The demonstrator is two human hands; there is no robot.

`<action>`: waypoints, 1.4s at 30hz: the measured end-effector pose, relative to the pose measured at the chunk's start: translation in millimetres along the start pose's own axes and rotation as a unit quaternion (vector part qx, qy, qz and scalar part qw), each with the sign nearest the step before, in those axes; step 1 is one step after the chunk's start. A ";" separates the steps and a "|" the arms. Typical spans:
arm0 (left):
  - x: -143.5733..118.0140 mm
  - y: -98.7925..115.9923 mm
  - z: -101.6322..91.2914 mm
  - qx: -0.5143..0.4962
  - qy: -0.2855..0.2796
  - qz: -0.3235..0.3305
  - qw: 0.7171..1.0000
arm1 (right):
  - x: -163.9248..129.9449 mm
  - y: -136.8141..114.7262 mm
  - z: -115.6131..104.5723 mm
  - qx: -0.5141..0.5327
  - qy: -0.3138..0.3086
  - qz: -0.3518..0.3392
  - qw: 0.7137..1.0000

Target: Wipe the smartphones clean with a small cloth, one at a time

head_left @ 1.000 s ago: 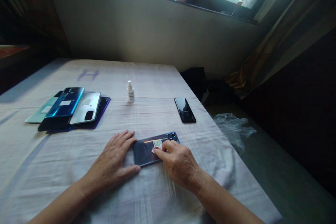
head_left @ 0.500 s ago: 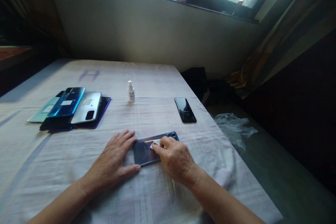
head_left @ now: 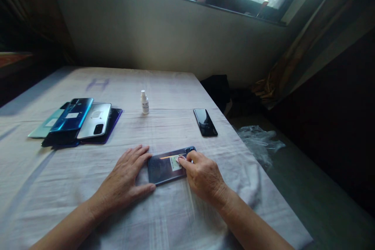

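Note:
A dark phone [head_left: 164, 168] lies back up on the cloth-covered table [head_left: 88, 203] in front of me. A small white sticker [head_left: 175, 162] is on its back near the camera end. My left hand [head_left: 124, 181] lies flat against the phone's left end, fingers spread, holding it steady. My right hand [head_left: 205, 177] rests over the phone's right end, with a fingertip pressing at the sticker's edge.
A pile of several phones [head_left: 73, 121] lies at the left. A small white dropper bottle [head_left: 144, 102] stands mid-table. One black phone [head_left: 205, 122] lies near the right edge. Beyond that edge are crumpled plastic [head_left: 259, 144] and a dark bag [head_left: 218, 90].
My right hand's fingers slid left across the sticker, then back right, uncovering more of it. The left hand has stayed put.

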State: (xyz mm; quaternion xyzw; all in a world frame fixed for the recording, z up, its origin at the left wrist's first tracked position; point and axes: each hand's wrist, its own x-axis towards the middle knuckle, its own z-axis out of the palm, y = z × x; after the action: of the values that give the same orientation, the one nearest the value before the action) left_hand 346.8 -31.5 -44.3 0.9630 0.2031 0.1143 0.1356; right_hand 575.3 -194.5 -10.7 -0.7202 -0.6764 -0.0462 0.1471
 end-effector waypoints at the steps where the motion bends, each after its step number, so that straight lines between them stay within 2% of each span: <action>1: -0.3 -0.3 0.8 -0.001 0.003 0.000 1.000 | -4.1 -0.2 -0.5 0.005 0.003 -0.004 1.000; 8: -1.2 -1.9 2.0 -0.007 0.012 0.004 1.000 | -21.5 -5.1 -6.7 0.019 0.007 -0.017 1.000; 16: -0.3 -0.4 -0.6 0.000 0.001 0.005 1.000 | 7.8 -5.8 -2.6 -0.007 -0.024 0.026 0.999; 24: -1.2 -2.3 3.2 0.004 0.010 0.010 1.000 | 7.6 -7.5 -3.2 -0.001 -0.031 0.022 0.999; 30: -1.4 -2.6 3.1 0.012 0.011 0.016 1.000 | 22.2 -8.3 0.1 -0.007 -0.051 0.018 0.999; 34: -1.0 -2.4 2.1 0.012 0.008 0.019 1.000 | 19.2 -9.0 2.9 -0.001 -0.028 -0.008 1.000; 42: -1.4 -2.6 1.9 0.015 0.009 0.019 1.000 | -8.7 -10.8 2.5 0.028 0.036 -0.049 0.998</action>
State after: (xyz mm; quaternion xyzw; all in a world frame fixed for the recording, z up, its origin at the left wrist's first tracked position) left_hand 345.1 -30.2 -47.1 0.9675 0.1875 0.1223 0.1175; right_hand 563.6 -201.7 -13.8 -0.6798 -0.7061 -0.0597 0.1891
